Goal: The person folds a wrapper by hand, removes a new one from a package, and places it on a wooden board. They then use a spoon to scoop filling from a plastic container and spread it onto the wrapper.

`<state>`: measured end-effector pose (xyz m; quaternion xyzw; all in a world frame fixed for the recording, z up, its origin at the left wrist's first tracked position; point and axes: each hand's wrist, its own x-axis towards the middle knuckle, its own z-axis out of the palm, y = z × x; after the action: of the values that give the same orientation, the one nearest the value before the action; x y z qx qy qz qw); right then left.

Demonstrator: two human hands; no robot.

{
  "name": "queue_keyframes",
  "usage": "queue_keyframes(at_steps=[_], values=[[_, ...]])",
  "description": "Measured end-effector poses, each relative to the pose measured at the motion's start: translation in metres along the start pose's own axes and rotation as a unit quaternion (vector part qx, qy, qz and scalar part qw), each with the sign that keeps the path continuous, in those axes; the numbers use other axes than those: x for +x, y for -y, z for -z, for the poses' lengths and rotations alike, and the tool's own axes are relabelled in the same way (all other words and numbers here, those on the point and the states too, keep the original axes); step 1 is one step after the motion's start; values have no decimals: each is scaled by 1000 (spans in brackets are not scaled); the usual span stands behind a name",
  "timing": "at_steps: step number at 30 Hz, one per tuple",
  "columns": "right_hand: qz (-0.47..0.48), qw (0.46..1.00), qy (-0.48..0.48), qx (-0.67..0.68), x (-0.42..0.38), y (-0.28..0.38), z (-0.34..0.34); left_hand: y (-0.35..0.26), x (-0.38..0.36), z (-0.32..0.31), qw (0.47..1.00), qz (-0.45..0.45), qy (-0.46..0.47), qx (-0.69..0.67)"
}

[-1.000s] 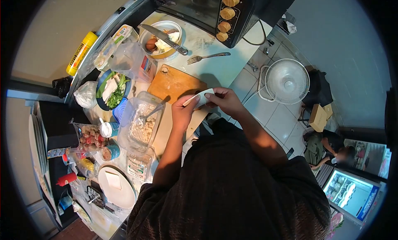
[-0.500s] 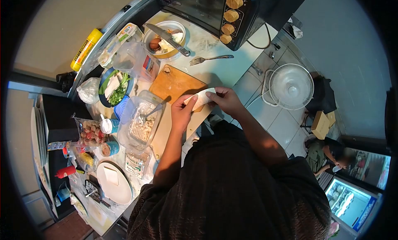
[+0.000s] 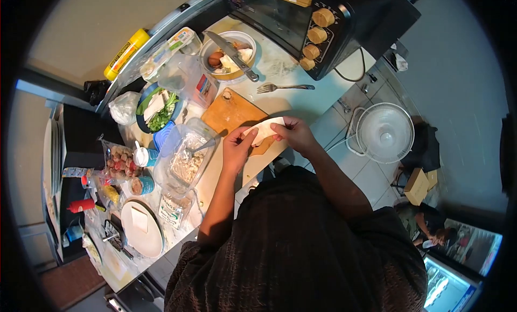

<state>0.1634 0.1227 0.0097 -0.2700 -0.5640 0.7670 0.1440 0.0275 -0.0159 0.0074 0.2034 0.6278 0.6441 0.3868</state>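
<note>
Between both hands I hold a pale folded dough wrapper (image 3: 265,131), above the near edge of an orange-brown cutting board (image 3: 232,111). My left hand (image 3: 237,150) pinches its left end with thumb and fingers. The right end is gripped by my right hand (image 3: 298,135), thumb on top. Whether filling lies inside the wrapper is hidden. Left of my left hand, a clear plastic tub (image 3: 166,164) contains a whitish chopped mixture (image 3: 186,167), with a spoon (image 3: 203,145) resting in it. A white plate (image 3: 141,242) nearer me bears a square white wrapper (image 3: 140,220).
A knife (image 3: 232,55) lies across a bowl (image 3: 254,43) with eggs, near a fork (image 3: 285,88). The black oven (image 3: 344,37) stands at the back. Leafy greens (image 3: 161,115) fill a blue bowl. On the floor are a fan (image 3: 385,133) and boxes (image 3: 416,187); a person (image 3: 425,226) sits beyond.
My view has shifted, so the table's things sit a little further right and lower. Both hands keep hold of the wrapper, whose upper edge now looks more curved.
</note>
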Motion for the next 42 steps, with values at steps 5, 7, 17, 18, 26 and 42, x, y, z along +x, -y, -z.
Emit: queue_keyframes(at_steps=[5, 7, 17, 18, 26, 42], values=[[-33, 994, 44, -95, 14, 13, 2, 3, -1, 9, 998, -13, -48, 42], [-30, 991, 76, -102, 20, 16, 2, 5, -2, 7, 997, -18, -68, 20], [-29, 980, 87, -175, 42, 50, 16, 9, -52, 49, 997, 35, -55, -29], [-33, 978, 99, -178, 44, 58, 13, 8, -62, 55, 996, 54, -64, -35], [94, 966, 188, -152, 80, 96, -66, -10, -132, 89, 978, 46, -204, 17], [486, 752, 85, -437, 232, 78, -297, -45, -180, 159, 899, -77, -429, -35]])
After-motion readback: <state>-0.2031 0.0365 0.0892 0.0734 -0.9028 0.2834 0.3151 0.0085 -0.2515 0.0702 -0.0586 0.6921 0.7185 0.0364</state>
